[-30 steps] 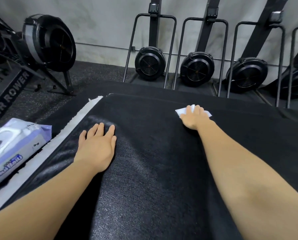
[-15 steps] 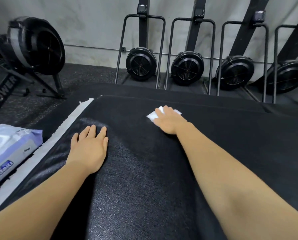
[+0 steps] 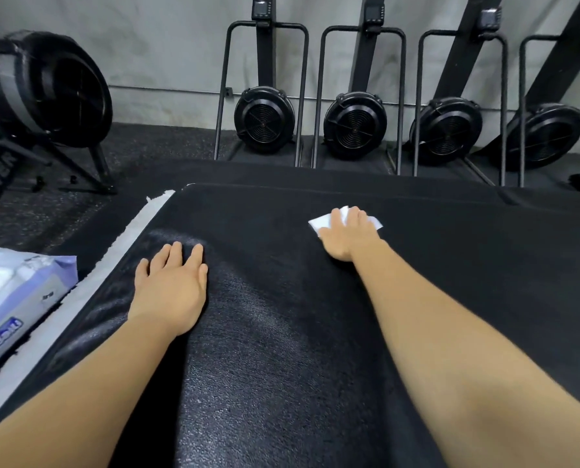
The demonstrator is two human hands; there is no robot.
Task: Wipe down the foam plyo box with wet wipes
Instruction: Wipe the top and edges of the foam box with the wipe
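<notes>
The black foam plyo box [image 3: 282,383] fills the lower view, its top sheened with wet streaks near the left edge. My right hand [image 3: 347,236] presses a folded white wet wipe [image 3: 319,223] flat on the far middle of the top; the wipe's corners stick out on both sides of the fingers. On the box's near left part rests my left hand [image 3: 170,288], palm down, fingers straight, holding nothing.
A purple and white pack of wet wipes [image 3: 18,298] lies left of the box, beside a white strip [image 3: 126,238] along its edge. An air rower [image 3: 52,89] stands at far left. Several black fan machines [image 3: 265,119] line the grey wall behind.
My right hand slid the wipe to the left across the box top, then back to the right. My left hand stayed planted in place.
</notes>
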